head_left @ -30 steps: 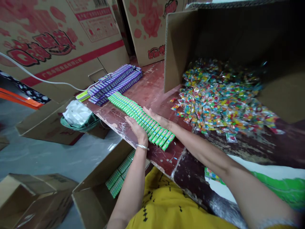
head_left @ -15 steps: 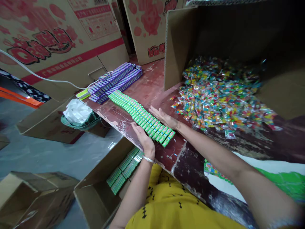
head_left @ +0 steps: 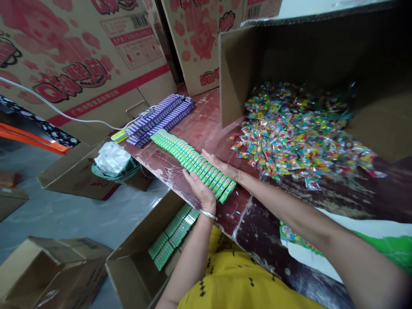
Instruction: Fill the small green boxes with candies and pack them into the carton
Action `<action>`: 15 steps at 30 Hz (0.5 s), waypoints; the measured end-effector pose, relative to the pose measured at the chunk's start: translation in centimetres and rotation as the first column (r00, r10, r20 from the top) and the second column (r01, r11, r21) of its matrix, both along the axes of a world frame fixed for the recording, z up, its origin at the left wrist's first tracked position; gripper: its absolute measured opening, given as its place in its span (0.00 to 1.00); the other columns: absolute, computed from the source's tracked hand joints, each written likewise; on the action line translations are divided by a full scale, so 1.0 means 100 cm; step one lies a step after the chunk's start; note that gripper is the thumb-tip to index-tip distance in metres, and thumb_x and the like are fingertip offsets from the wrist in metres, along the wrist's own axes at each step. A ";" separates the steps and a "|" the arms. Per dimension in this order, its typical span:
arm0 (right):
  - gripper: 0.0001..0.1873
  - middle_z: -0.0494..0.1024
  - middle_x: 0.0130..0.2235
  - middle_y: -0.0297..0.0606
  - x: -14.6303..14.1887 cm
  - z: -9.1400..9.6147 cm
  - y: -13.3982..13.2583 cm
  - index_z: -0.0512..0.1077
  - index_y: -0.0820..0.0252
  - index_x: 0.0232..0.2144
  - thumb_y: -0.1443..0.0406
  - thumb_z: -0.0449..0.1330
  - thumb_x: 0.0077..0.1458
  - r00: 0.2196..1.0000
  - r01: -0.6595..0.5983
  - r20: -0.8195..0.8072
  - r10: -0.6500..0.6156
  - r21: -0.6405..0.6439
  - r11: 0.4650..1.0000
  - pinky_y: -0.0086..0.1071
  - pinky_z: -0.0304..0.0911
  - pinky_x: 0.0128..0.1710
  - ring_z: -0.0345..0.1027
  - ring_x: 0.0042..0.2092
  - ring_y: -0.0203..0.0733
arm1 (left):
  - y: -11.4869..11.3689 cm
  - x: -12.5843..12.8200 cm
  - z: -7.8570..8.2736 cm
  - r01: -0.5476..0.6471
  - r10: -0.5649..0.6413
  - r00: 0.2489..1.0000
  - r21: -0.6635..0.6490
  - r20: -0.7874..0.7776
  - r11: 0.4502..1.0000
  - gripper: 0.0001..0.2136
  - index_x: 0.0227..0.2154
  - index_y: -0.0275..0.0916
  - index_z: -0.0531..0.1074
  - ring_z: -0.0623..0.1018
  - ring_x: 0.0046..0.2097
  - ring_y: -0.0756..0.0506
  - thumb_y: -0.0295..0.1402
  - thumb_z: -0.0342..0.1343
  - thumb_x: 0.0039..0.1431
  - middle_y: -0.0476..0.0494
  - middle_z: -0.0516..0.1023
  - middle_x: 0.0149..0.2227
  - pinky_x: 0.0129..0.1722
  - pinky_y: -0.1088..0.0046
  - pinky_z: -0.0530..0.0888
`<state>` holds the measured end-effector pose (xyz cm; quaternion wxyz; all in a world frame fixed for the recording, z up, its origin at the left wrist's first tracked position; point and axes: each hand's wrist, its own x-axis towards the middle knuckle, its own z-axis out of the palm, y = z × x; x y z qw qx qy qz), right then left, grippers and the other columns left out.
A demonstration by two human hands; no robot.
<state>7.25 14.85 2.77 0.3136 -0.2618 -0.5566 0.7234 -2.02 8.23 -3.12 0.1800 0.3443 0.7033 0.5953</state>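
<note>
A long row of small green boxes (head_left: pixel 189 158) runs diagonally across the worn red table (head_left: pixel 206 124). My left hand (head_left: pixel 201 190) lies flat against the near-left side of the row's closest end, fingers stretched. My right hand (head_left: pixel 223 167) presses flat on the opposite side, so the boxes sit squeezed between both palms. Further back lies a block of purple boxes (head_left: pixel 161 116). Below the table edge an open carton (head_left: pixel 135 262) holds more green boxes (head_left: pixel 174 234).
A big carton on its side (head_left: pixel 238 73) spills a heap of colourful candy packets (head_left: pixel 296 133) onto the table at right. Printed cartons stand behind. A bin with white bags (head_left: pixel 112 163) and further cartons sit on the floor at left.
My left hand slid along the row toward its near end, closer to me. My right hand stayed beside the row. The view shifted slightly.
</note>
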 end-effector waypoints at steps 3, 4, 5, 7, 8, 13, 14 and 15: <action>0.26 0.67 0.59 0.40 0.000 0.005 0.004 0.63 0.54 0.58 0.50 0.47 0.64 0.999 0.028 0.023 -0.029 0.015 0.999 0.46 0.52 0.62 0.57 0.62 0.45 | -0.003 -0.006 -0.002 0.004 -0.004 1.000 0.009 -0.009 1.000 0.30 0.65 0.36 0.45 0.50 0.68 0.45 0.49 0.29 0.67 0.36 0.48 0.68 0.66 0.63 0.53; 0.24 0.67 0.59 0.42 0.000 0.007 0.007 0.64 0.56 0.57 0.52 0.49 0.64 0.999 0.042 0.033 -0.043 0.019 0.999 0.47 0.55 0.60 0.59 0.60 0.46 | -0.003 -0.011 -0.002 0.004 -0.003 1.000 0.020 -0.012 1.000 0.30 0.66 0.36 0.45 0.51 0.68 0.46 0.49 0.30 0.67 0.37 0.49 0.68 0.66 0.64 0.53; 0.22 0.67 0.57 0.43 -0.001 0.009 0.011 0.65 0.57 0.55 0.54 0.51 0.64 0.997 0.057 0.043 -0.058 0.022 0.998 0.48 0.59 0.57 0.62 0.57 0.47 | -0.002 -0.017 -0.003 -0.002 0.002 1.000 0.034 -0.009 0.999 0.31 0.66 0.35 0.45 0.51 0.68 0.46 0.49 0.30 0.67 0.37 0.48 0.68 0.67 0.65 0.52; 0.20 0.69 0.54 0.44 -0.005 0.016 0.022 0.66 0.60 0.53 0.58 0.56 0.62 0.994 0.085 0.067 -0.086 0.027 0.996 0.47 0.65 0.50 0.67 0.52 0.47 | 0.005 -0.034 -0.002 -0.024 0.023 1.000 0.068 0.016 0.997 0.31 0.66 0.35 0.44 0.48 0.69 0.47 0.50 0.31 0.67 0.38 0.46 0.69 0.67 0.67 0.48; 0.19 0.69 0.53 0.44 -0.008 0.019 0.028 0.66 0.61 0.52 0.59 0.57 0.62 0.992 0.095 0.080 -0.097 0.030 0.995 0.46 0.67 0.48 0.68 0.50 0.46 | 0.011 -0.044 -0.002 -0.038 0.034 0.998 0.083 0.044 0.996 0.32 0.66 0.35 0.44 0.46 0.69 0.48 0.50 0.32 0.66 0.39 0.45 0.69 0.67 0.68 0.46; 0.19 0.70 0.52 0.44 -0.035 0.035 0.054 0.65 0.64 0.53 0.62 0.57 0.62 0.983 0.120 0.135 -0.125 0.041 0.992 0.44 0.67 0.46 0.68 0.48 0.43 | 0.061 -0.097 0.003 -0.035 0.020 0.993 0.126 0.117 0.991 0.33 0.66 0.36 0.45 0.44 0.69 0.48 0.53 0.31 0.65 0.43 0.42 0.70 0.67 0.69 0.43; 0.19 0.70 0.52 0.45 -0.042 0.037 0.058 0.65 0.64 0.53 0.62 0.57 0.62 0.981 0.124 0.147 -0.129 0.043 0.991 0.44 0.67 0.46 0.68 0.48 0.43 | 0.071 -0.106 0.004 -0.027 0.010 0.992 0.134 0.126 0.991 0.33 0.66 0.37 0.46 0.43 0.69 0.48 0.53 0.31 0.65 0.44 0.43 0.69 0.67 0.69 0.43; 0.19 0.69 0.52 0.45 -0.049 0.039 0.061 0.65 0.65 0.53 0.62 0.56 0.62 0.978 0.127 0.159 -0.133 0.044 0.991 0.44 0.67 0.46 0.68 0.48 0.43 | 0.079 -0.113 0.005 -0.019 0.000 0.991 0.143 0.134 0.990 0.33 0.66 0.39 0.46 0.43 0.69 0.48 0.53 0.30 0.65 0.45 0.43 0.69 0.68 0.68 0.43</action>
